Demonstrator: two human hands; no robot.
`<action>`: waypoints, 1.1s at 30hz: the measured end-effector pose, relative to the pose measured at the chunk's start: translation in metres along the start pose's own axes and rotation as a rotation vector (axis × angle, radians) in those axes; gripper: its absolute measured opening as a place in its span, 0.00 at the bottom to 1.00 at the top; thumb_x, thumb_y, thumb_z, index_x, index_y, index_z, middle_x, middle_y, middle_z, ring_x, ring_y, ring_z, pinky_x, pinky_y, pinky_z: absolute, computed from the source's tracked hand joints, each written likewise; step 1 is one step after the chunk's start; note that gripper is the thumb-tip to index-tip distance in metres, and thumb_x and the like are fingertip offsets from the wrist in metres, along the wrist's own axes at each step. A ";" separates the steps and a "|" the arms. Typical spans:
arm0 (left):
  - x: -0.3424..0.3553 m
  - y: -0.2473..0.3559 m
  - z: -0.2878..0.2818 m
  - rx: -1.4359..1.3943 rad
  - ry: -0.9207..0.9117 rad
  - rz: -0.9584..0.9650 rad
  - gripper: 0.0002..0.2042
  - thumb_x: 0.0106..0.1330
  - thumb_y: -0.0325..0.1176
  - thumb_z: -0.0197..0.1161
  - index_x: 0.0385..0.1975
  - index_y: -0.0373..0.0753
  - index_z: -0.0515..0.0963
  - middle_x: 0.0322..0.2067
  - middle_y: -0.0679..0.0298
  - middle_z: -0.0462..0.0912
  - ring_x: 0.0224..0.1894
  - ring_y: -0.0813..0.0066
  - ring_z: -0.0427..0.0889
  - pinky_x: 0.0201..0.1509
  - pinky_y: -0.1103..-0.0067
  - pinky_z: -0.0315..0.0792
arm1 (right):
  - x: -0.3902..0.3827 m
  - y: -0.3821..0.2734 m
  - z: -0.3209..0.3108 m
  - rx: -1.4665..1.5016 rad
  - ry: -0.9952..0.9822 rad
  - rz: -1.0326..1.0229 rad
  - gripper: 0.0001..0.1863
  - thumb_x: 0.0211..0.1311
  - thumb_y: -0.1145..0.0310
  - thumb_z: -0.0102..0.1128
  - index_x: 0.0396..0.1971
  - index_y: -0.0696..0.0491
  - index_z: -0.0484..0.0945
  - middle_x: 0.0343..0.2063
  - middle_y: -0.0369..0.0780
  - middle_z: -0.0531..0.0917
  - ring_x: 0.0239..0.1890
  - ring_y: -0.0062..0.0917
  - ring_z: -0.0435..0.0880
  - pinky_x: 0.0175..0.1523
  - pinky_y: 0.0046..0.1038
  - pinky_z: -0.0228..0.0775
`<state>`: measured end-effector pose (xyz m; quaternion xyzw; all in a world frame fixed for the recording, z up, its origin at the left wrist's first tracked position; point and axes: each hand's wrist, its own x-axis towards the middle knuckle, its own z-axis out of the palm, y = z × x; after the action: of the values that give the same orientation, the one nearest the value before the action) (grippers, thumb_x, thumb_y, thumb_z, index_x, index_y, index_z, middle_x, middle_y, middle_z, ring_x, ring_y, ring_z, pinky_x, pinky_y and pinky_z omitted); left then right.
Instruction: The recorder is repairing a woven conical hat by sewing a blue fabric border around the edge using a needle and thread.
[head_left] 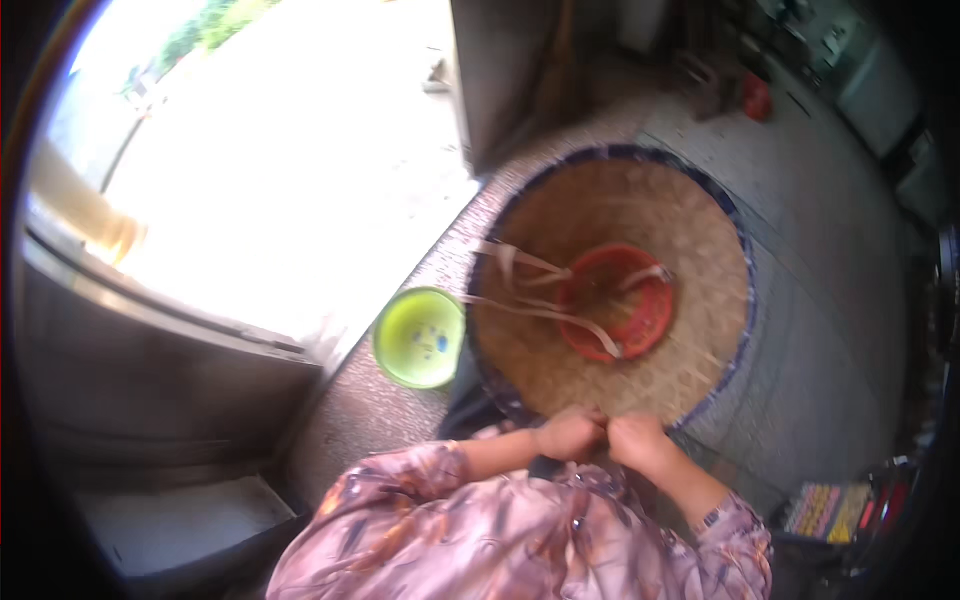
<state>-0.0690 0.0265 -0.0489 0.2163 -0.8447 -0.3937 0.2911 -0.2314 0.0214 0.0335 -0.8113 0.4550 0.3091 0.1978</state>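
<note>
My left hand (572,434) and my right hand (638,440) meet at the near rim of a wide round woven bamboo tray (700,310) with a dark blue edge. Both are closed, knuckles almost touching; whatever they pinch is too small or hidden. Inside the tray sits a red basin (655,325) with something dark and brownish at its bottom. Long pale strips (530,305) hang over the basin's rim and run left past the tray's edge. To the left of the tray stands a light green bowl (415,345) with blue marks inside.
Bright light comes through a doorway at the upper left, beside a grey metal door panel (170,370). A small stool (700,85) and a red object (757,97) stand at the far right. A colourful printed box (828,512) lies at the lower right.
</note>
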 end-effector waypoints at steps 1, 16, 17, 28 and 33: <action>-0.002 -0.001 0.006 0.011 0.000 -0.019 0.09 0.42 0.31 0.64 0.26 0.39 0.81 0.32 0.57 0.78 0.39 0.54 0.76 0.43 0.64 0.71 | -0.001 0.000 -0.005 0.029 -0.052 0.064 0.10 0.48 0.65 0.61 0.30 0.51 0.86 0.34 0.43 0.87 0.41 0.34 0.87 0.44 0.35 0.78; -0.014 -0.014 0.019 0.070 0.047 -0.043 0.07 0.45 0.34 0.64 0.24 0.43 0.80 0.34 0.60 0.78 0.45 0.56 0.75 0.44 0.64 0.71 | 0.002 0.000 0.032 0.047 0.223 0.175 0.13 0.48 0.60 0.60 0.27 0.54 0.86 0.31 0.48 0.86 0.38 0.41 0.86 0.43 0.39 0.77; -0.014 -0.018 0.022 0.064 0.047 -0.038 0.07 0.45 0.34 0.64 0.24 0.43 0.80 0.34 0.60 0.78 0.45 0.56 0.75 0.44 0.64 0.71 | -0.003 0.000 0.033 0.077 0.294 0.178 0.13 0.48 0.61 0.60 0.25 0.55 0.86 0.29 0.49 0.85 0.36 0.42 0.86 0.42 0.41 0.78; -0.016 -0.006 -0.013 0.096 0.030 -0.074 0.12 0.43 0.33 0.65 0.30 0.46 0.84 0.36 0.65 0.79 0.45 0.61 0.76 0.48 0.68 0.70 | 0.034 0.025 0.020 0.671 0.687 0.060 0.12 0.52 0.66 0.57 0.20 0.60 0.77 0.19 0.52 0.81 0.24 0.44 0.84 0.29 0.39 0.76; -0.011 -0.007 -0.011 0.065 0.011 -0.050 0.13 0.41 0.27 0.66 0.30 0.44 0.84 0.39 0.68 0.81 0.43 0.63 0.77 0.50 0.71 0.70 | 0.017 0.044 0.001 1.796 0.179 0.197 0.12 0.57 0.68 0.52 0.18 0.60 0.75 0.21 0.39 0.84 0.15 0.19 0.80 0.18 0.25 0.71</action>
<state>-0.0528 0.0224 -0.0521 0.2489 -0.8496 -0.3721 0.2788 -0.2627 -0.0111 0.0195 -0.3305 0.6058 -0.2105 0.6924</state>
